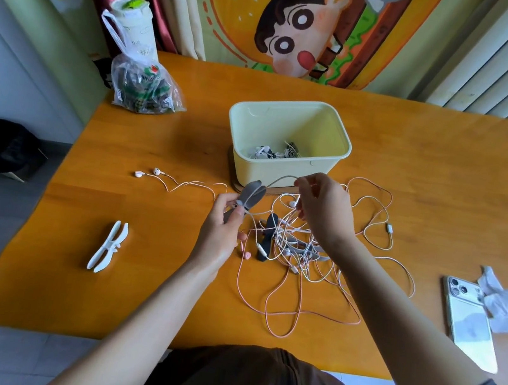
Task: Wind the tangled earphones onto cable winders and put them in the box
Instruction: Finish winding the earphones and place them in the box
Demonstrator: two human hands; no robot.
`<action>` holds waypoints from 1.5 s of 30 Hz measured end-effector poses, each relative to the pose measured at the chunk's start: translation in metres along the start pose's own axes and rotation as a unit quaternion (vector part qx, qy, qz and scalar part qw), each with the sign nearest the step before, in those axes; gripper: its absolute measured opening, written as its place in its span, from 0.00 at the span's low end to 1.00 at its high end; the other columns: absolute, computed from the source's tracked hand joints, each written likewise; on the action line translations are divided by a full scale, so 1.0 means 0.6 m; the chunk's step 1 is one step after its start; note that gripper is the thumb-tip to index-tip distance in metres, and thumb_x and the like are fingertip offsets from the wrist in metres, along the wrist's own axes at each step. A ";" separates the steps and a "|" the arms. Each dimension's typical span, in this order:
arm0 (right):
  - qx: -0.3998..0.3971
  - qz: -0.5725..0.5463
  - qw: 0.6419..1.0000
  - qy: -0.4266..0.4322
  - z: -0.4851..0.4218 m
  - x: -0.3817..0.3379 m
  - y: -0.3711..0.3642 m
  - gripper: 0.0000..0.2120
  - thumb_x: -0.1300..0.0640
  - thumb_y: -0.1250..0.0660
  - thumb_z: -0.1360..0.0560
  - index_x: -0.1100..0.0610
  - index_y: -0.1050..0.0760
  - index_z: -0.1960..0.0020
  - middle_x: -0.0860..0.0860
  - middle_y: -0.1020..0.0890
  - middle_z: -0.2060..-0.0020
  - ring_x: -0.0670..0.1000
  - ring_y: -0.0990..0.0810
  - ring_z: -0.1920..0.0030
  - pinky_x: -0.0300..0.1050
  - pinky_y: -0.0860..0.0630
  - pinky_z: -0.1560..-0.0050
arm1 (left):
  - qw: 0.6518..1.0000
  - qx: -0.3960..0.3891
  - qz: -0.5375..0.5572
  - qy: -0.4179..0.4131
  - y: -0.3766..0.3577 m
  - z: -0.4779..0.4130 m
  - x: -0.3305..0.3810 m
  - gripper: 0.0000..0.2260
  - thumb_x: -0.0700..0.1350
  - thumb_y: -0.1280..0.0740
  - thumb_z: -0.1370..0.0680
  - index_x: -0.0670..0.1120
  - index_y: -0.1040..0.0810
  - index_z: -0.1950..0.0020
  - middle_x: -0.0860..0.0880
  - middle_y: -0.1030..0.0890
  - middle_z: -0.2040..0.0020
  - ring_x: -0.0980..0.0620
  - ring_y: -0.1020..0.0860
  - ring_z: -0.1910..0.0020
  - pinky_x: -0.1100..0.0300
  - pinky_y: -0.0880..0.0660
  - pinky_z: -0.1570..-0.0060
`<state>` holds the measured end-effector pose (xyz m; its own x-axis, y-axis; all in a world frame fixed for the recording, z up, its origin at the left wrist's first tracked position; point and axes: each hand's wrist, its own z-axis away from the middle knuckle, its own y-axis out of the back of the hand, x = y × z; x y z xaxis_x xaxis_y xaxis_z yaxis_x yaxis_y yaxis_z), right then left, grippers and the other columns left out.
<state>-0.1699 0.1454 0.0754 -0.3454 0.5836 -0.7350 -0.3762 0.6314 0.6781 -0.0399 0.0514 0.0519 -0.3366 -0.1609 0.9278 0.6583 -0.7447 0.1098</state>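
Risks first, from left of the box (pixel 282 170).

- White winder (pixel 108 246): lies spare, well left of the box and nearer me. No trouble there.
- Pink earphones (pixel 181 182): stretched out left of the box, buds apart on the surface (pixel 418 152). The cord runs toward my left grip (pixel 225 221). I cannot tell whether it joins the heap. If it does, a hard pull would likely drag it along.
- Grey winder (pixel 250 193): I hold it at its lower end only. A sideways tug from the cord (pixel 281 180) could twist it out of my fingers.
- Tangle (pixel 296 255): heaped in front of the box, with a black winder (pixel 267 237) lying in it. The cord I hold seems to trail down into it. Winding before that strand is freed would probably tighten knots, or lift the whole heap.

Pose.

- Left grip: raised off the surface, in front of the box's left corner. The thumb lies across the grey winder, fingers curled behind it, so the winder is pinched firmly. Its wings point up toward the box.
- Right grip (pixel 323 210): raised just in front of the box's front wall, back of the hand toward me. Fingers are bunched and pinch the cord, which arcs from the winder's notch to my fingertips.
- Both forearms reach in from the near edge.

The box stands open with a few wound sets at its bottom.
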 end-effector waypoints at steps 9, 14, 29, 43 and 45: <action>0.039 0.013 0.997 0.072 -0.040 -0.018 0.011 0.09 0.57 0.40 0.21 0.61 0.23 0.48 0.51 0.18 0.61 0.48 0.19 0.62 0.43 0.21 0.58 | 0.995 -0.091 -0.026 0.017 0.004 0.005 -0.004 0.05 0.46 0.42 0.18 0.52 0.30 0.42 0.52 0.26 0.52 0.55 0.23 0.64 0.71 0.26 0.68; 0.045 -0.010 0.985 0.167 -0.069 -0.049 0.017 0.09 0.58 0.38 0.22 0.61 0.22 0.47 0.52 0.17 0.55 0.44 0.21 0.57 0.31 0.26 0.55 | 0.994 -0.107 -0.025 0.009 0.002 0.005 0.000 0.05 0.46 0.42 0.18 0.52 0.30 0.43 0.53 0.25 0.53 0.53 0.22 0.59 0.67 0.24 0.62; -0.173 -0.020 0.982 0.070 -0.018 -0.030 -0.027 0.13 0.56 0.45 0.19 0.63 0.29 0.41 0.53 0.19 0.55 0.47 0.21 0.60 0.41 0.22 0.53 | 0.993 -0.048 0.097 0.054 0.005 -0.009 -0.004 0.06 0.46 0.41 0.18 0.55 0.26 0.49 0.43 0.25 0.46 0.48 0.22 0.53 0.56 0.21 0.53; -0.178 -0.050 0.981 0.049 0.035 -0.011 -0.056 0.18 0.59 0.36 0.23 0.61 0.35 0.35 0.45 0.24 0.65 0.39 0.23 0.69 0.29 0.28 0.67 | 0.993 -0.072 0.025 0.090 0.011 -0.009 -0.005 0.08 0.53 0.45 0.17 0.58 0.28 0.43 0.51 0.18 0.49 0.49 0.20 0.50 0.48 0.27 0.49; -0.175 -0.032 0.983 0.050 0.037 -0.007 -0.055 0.19 0.59 0.36 0.23 0.61 0.35 0.34 0.48 0.22 0.63 0.41 0.22 0.66 0.31 0.25 0.64 | 0.994 -0.083 -0.017 0.069 0.013 -0.011 -0.007 0.07 0.52 0.44 0.18 0.59 0.28 0.42 0.52 0.19 0.47 0.51 0.22 0.47 0.55 0.29 0.51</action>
<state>-0.1371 0.1333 0.0559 -0.3876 0.4833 -0.7850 -0.6662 0.4416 0.6009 -0.0376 0.0418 0.0468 -0.4539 -0.2121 0.8655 0.5291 -0.8457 0.0702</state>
